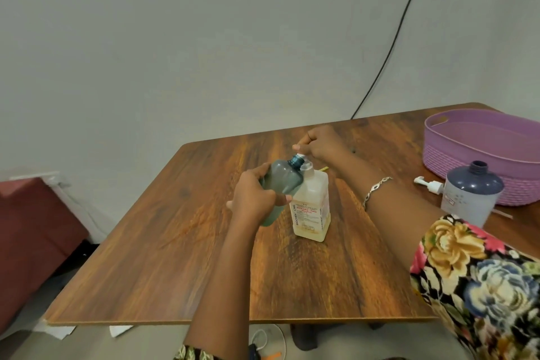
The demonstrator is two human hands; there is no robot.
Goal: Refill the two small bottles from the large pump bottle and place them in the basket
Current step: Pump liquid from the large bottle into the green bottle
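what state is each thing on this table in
pump bottle: upright, right hand grips its head
teal bottle: uncapped, tilted, held by left hand, mouth near the spout
grey bottle: upright, uncapped
loose pump: lying beside grey bottle
basket: upright, no bottle seen inside

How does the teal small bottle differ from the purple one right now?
The teal bottle is tilted in the left hand, its neck at the pump; the purple bottle stands upright on the table, untouched. The teal one is mid-table; the purple one is beside the basket. Both are uncapped.
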